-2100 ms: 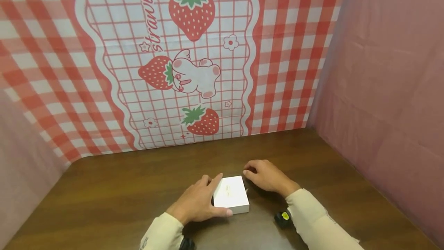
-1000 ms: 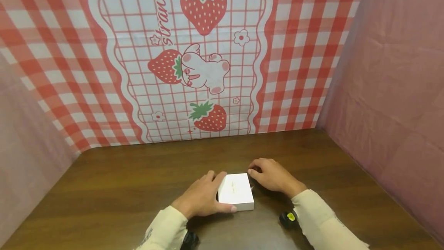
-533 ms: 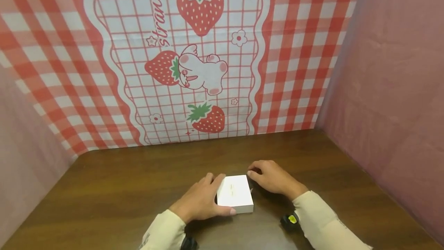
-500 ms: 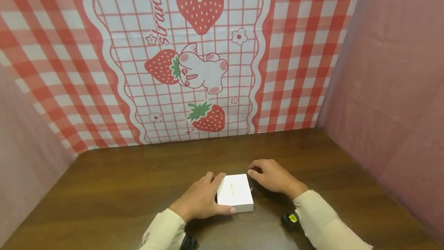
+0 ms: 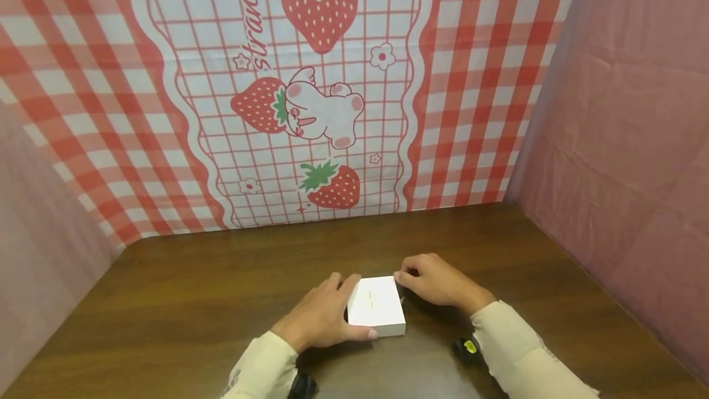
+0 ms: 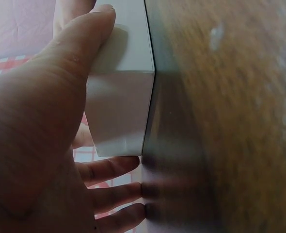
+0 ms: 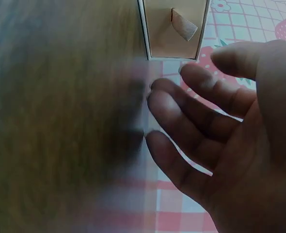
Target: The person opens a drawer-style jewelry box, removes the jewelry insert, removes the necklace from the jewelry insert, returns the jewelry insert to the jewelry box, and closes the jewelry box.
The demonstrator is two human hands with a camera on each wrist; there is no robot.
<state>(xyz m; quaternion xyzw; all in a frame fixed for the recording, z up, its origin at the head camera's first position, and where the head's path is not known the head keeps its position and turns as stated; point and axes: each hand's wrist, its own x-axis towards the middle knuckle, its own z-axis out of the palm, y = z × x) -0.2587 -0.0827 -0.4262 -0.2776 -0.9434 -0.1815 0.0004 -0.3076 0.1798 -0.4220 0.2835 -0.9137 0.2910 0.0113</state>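
A small flat white box [image 5: 376, 305] with faint gold lettering on top lies on the brown table. My left hand [image 5: 320, 314] grips its left side, thumb along the near edge and fingers at the far edge; the left wrist view shows the box [image 6: 119, 109] between thumb and fingers. In the right wrist view, the box's right side is a tan inner panel framed in white, with a short ribbon tab [image 7: 184, 25] sticking out. Beside the far right corner, my right hand [image 5: 434, 279] rests with loosely bent fingers and holds nothing, thumb tip right at the corner.
The wood-look table [image 5: 221, 276] reaches back to a red-and-white checked cloth [image 5: 471, 79] printed with strawberries. A pink cloth [image 5: 626, 159] hangs along the right side. Black wrist bands [image 5: 468, 350] sit at both cuffs.
The head view has shifted slightly, and the right thumb is a touch nearer the box's far right corner. The left hand and the box stay as they were.
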